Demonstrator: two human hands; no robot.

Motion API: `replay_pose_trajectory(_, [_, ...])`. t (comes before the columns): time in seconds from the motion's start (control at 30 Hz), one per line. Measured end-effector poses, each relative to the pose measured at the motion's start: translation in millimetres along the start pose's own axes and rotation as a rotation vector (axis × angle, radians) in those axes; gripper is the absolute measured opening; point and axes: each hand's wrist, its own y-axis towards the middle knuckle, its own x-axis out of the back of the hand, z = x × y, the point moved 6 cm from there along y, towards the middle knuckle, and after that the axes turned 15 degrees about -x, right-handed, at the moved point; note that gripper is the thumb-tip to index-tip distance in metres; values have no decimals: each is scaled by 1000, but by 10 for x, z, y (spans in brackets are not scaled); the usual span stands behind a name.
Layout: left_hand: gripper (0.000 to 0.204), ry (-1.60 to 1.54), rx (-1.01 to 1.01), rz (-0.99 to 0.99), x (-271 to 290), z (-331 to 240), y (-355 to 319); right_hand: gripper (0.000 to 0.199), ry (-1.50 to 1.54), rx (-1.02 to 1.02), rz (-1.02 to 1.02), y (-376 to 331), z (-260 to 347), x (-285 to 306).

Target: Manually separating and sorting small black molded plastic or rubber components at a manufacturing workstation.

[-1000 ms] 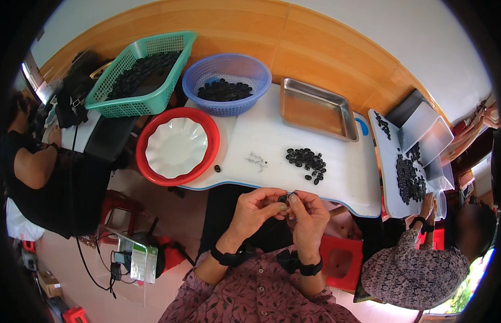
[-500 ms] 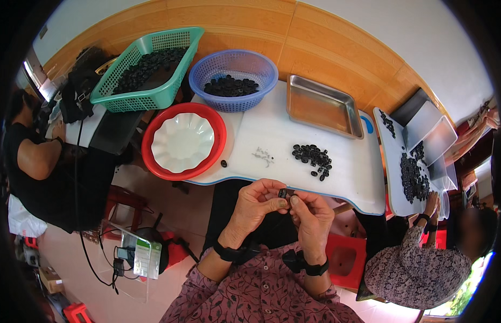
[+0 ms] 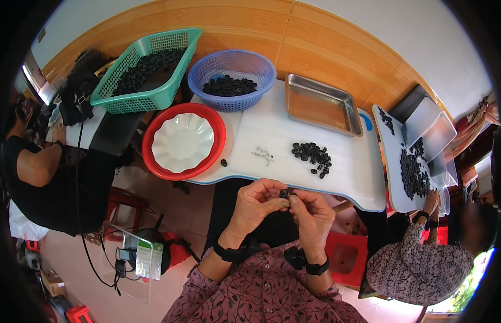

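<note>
Just in front of the table's near edge, a small black rounded part (image 3: 284,194) is pinched between my two hands. My left hand (image 3: 257,205) grips it between thumb and fingers. My right hand (image 3: 310,211) is closed against its other side, thumb and forefinger pressed together there. On the white board (image 3: 250,134) beyond lies a loose pile of similar black parts (image 3: 312,154). Left of that pile are thin whitish scraps (image 3: 263,155). One lone black part (image 3: 224,162) rests near the board's left edge.
A white fluted bowl (image 3: 181,141) sits in a red basin (image 3: 222,129) at left. Behind stand a blue colander (image 3: 232,58) and a green basket (image 3: 153,99), both holding black parts, and a metal tray (image 3: 323,119). Co-workers sit at left and right; the right one's hands touch another board (image 3: 390,141).
My hands stay almost in place; the black part between my fingertips has turned slightly. Little else differs beyond a small shift of view.
</note>
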Motion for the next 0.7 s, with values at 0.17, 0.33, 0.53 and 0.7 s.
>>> replay_pose_trajectory(0.17, [28, 62, -15, 1, -12, -54, -15, 13, -102, -12, -9, 0, -19, 36])
replay_pose_trajectory(0.33, [28, 110, -4, 24, -18, -82, -36, 11, -84, -95, 17, -15, -20, 65])
replay_pose_trajectory(0.53, [28, 161, 13, 51, -25, -83, -54, 11, -49, -122, 44, -12, -66, 106])
replay_pose_trajectory(0.7, [28, 183, 17, 50, -64, -122, -65, 11, -56, -133, 44, -33, -47, 128])
